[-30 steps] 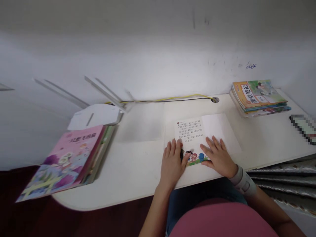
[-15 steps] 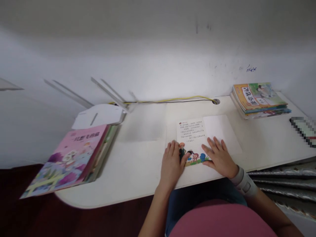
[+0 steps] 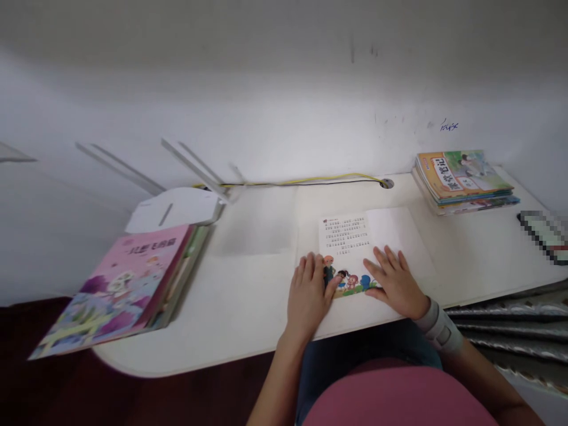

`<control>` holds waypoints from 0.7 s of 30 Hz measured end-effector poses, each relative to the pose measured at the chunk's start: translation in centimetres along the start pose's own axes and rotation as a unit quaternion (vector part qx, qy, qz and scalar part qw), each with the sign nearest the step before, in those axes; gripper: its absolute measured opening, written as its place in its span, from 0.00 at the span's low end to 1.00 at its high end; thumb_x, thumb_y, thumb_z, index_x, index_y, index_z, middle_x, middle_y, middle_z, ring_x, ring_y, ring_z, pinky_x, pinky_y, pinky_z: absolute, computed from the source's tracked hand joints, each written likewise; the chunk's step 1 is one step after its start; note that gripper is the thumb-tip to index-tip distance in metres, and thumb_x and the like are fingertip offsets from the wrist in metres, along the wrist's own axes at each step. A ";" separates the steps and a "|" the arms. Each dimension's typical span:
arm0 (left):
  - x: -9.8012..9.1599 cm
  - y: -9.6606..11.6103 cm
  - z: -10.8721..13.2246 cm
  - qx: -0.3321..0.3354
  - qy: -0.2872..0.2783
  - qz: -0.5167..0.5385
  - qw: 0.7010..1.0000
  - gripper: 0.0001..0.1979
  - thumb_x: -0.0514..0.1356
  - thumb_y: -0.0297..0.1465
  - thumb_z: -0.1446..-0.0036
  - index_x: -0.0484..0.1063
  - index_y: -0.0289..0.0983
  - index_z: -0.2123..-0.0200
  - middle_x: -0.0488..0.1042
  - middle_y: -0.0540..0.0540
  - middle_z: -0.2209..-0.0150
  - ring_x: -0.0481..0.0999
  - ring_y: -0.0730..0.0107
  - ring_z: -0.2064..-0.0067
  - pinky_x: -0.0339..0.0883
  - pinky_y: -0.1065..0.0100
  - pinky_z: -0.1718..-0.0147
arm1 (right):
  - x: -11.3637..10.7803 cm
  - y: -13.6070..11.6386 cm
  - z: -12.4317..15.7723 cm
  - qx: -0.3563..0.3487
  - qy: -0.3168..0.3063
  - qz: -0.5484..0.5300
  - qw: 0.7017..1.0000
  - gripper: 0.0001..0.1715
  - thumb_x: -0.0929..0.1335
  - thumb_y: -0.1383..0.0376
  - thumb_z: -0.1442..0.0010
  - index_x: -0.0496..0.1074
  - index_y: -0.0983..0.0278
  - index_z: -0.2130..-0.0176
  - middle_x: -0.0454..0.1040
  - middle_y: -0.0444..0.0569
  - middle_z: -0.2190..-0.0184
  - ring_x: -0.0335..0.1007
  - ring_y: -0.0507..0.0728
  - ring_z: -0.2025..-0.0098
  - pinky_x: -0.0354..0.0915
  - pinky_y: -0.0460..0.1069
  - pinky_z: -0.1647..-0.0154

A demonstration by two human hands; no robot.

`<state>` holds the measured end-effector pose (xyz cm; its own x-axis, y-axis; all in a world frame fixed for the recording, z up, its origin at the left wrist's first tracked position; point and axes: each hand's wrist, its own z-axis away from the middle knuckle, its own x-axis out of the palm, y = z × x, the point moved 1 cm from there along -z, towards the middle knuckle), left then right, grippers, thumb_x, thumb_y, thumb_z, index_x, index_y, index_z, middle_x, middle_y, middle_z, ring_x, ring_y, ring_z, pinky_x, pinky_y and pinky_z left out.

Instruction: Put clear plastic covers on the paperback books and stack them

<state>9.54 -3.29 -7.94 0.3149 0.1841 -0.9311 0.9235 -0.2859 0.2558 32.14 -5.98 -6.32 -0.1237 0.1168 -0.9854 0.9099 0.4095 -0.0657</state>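
An open picture book [image 3: 346,263] lies flat on the white desk in front of me. Its left page carries printed lines and cartoon figures along the bottom; the right side looks blank white. My left hand [image 3: 309,290] rests flat at the book's left edge, thumb reaching over the picture. Fingers spread, my right hand [image 3: 396,283] lies on the lower right part of the book, and a grey band circles that wrist. Neither hand grips anything.
On the left, a pink-covered stack of books [image 3: 128,284] overhangs the desk [image 3: 239,302] edge, beside a white router [image 3: 177,207] with antennas. Another book stack [image 3: 461,177] stands at the back right. A yellow cable [image 3: 310,180] runs along the wall; a blurred-out device [image 3: 544,236] lies far right.
The view has shifted very slightly. Both hands stay in the same places on the open book.
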 end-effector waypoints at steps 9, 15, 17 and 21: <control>-0.3 0.2 0.0 -0.003 -0.010 -0.001 1.000 0.34 0.46 0.49 0.39 0.59 0.30 0.40 0.56 0.28 0.38 0.53 0.44 0.35 0.56 0.46 0.43 | -0.7 0.3 0.2 0.003 -0.008 -0.001 1.000 0.35 0.64 0.50 0.41 0.58 0.59 0.38 0.51 0.57 0.35 0.42 0.70 0.34 0.47 0.68 0.40; -0.5 0.2 -0.1 -0.008 -0.013 0.016 1.000 0.32 0.48 0.48 0.39 0.60 0.33 0.40 0.57 0.30 0.38 0.53 0.45 0.36 0.55 0.45 0.43 | -0.6 0.5 0.5 0.004 -0.009 -0.007 1.000 0.35 0.65 0.50 0.41 0.57 0.58 0.38 0.51 0.57 0.34 0.41 0.69 0.33 0.47 0.69 0.40; -0.6 0.3 -0.2 -0.007 -0.021 0.016 1.000 0.32 0.47 0.48 0.39 0.61 0.32 0.40 0.57 0.30 0.38 0.54 0.44 0.36 0.55 0.46 0.43 | -0.6 0.6 0.6 0.005 -0.010 -0.006 1.000 0.36 0.65 0.50 0.41 0.57 0.58 0.38 0.51 0.57 0.34 0.41 0.70 0.33 0.48 0.68 0.40; -0.7 0.4 -0.2 -0.006 -0.028 0.010 1.000 0.33 0.47 0.48 0.39 0.61 0.31 0.40 0.57 0.29 0.38 0.55 0.43 0.36 0.56 0.46 0.43 | -0.8 0.7 0.6 0.004 -0.015 -0.004 1.000 0.36 0.64 0.50 0.41 0.58 0.59 0.38 0.51 0.57 0.34 0.43 0.71 0.34 0.48 0.68 0.40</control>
<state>9.77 -3.35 -7.17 0.3199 0.1247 -0.9392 0.9202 -0.2768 0.2767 33.11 -6.36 -5.71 -0.1188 0.0867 -0.9891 0.9120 0.4035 -0.0742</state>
